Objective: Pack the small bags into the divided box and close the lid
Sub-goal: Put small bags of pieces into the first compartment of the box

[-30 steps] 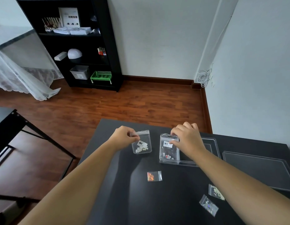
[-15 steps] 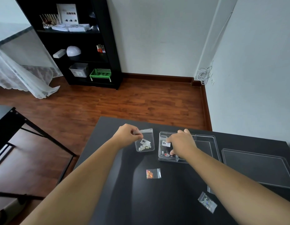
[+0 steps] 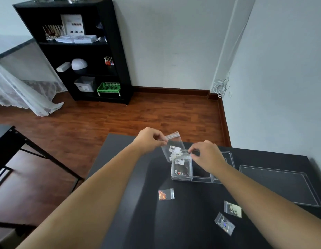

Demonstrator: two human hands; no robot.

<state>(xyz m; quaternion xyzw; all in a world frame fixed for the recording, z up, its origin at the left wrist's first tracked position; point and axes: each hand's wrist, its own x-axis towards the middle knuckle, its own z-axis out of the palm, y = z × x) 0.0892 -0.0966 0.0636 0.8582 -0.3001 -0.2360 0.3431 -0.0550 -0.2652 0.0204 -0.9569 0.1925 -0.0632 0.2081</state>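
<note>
A clear divided box (image 3: 229,155) stands on the black table (image 3: 131,212), with its clear lid (image 3: 280,186) lying flat to its right. My left hand (image 3: 149,141) pinches the top corner of a labelled zip bag of white pieces (image 3: 174,150) and holds it tilted in the air above the box's left end. In the left compartment a second labelled bag with red and white pieces (image 3: 181,168) stands upright, and my right hand (image 3: 206,157) pinches its top edge. Three smaller bags lie loose: orange (image 3: 166,194), pale yellow (image 3: 233,209) and shiny (image 3: 224,225).
The table's far edge runs just behind the box, with wooden floor beyond. A black shelf unit (image 3: 116,56) stands against the back wall, and a white wall is close on the right. A black frame (image 3: 30,150) stands to the left of the table.
My left hand has lifted the white-pieces bag and carried it right, over the box's left end. My right hand has settled the other bag down into the left compartment.
</note>
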